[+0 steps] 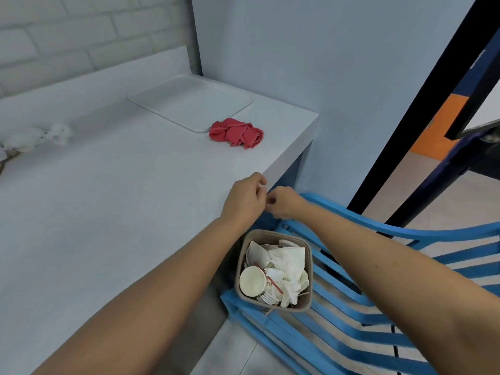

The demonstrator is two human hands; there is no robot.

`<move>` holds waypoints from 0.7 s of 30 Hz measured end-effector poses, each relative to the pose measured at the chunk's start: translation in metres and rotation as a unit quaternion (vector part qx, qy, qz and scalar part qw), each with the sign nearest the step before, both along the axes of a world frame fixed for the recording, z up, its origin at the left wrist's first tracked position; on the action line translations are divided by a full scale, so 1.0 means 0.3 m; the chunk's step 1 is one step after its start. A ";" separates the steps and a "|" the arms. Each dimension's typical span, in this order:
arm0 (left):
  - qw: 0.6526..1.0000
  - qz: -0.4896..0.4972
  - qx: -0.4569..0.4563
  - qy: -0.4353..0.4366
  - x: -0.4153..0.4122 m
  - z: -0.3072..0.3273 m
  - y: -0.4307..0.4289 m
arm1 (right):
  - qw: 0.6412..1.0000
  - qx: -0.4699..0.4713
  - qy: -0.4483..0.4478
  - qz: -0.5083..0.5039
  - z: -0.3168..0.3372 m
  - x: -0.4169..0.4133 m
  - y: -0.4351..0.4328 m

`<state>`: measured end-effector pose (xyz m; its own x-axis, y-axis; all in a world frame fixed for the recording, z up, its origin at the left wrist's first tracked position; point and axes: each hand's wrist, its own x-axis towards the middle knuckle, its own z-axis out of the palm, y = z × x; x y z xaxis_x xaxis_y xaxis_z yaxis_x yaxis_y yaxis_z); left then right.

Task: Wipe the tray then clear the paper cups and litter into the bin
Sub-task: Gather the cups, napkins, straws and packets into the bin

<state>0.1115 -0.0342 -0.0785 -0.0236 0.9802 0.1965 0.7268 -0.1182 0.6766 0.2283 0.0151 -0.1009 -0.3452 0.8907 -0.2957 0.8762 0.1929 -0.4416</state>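
Looks near done: tray [189, 104] bare at far corner of the desk [108, 212], red cloth [235, 132] just beside it, 1 paper cup [253, 281] and litter [286, 266] already in the bin [270, 232] on the blue chair [378, 231]; left hand [244, 197] and right hand [284, 203] curl together at desk edge, can't tell if holding a scrap.

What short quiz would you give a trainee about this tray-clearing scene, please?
1. True or false: the red cloth lies in the middle of the tray.
2. Where are the left hand and right hand? A over the tray; B at the table edge; C on the red cloth.
3. Name the round white item lying in the bin.
Key: 1 false, it lies on the table at the tray's near corner; 2 B; 3 a paper cup.
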 end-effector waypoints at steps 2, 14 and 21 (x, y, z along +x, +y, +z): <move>0.999 0.018 0.028 0.002 -0.034 0.052 0.011 | 1.000 0.015 0.005 0.011 0.084 -0.037 0.029; 0.982 0.183 0.016 0.034 -0.525 0.202 0.019 | 0.991 0.089 0.023 0.093 0.320 -0.463 0.060; 0.957 0.277 -0.023 0.085 -0.948 0.184 -0.029 | 0.986 0.088 0.010 0.139 0.337 -0.796 0.054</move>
<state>-0.1728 -0.0429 -0.0233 -0.5133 0.8347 0.1997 0.7693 0.3443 0.5382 -0.0104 0.0311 0.0002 -0.5872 0.7980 -0.1356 0.7704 0.4995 -0.3963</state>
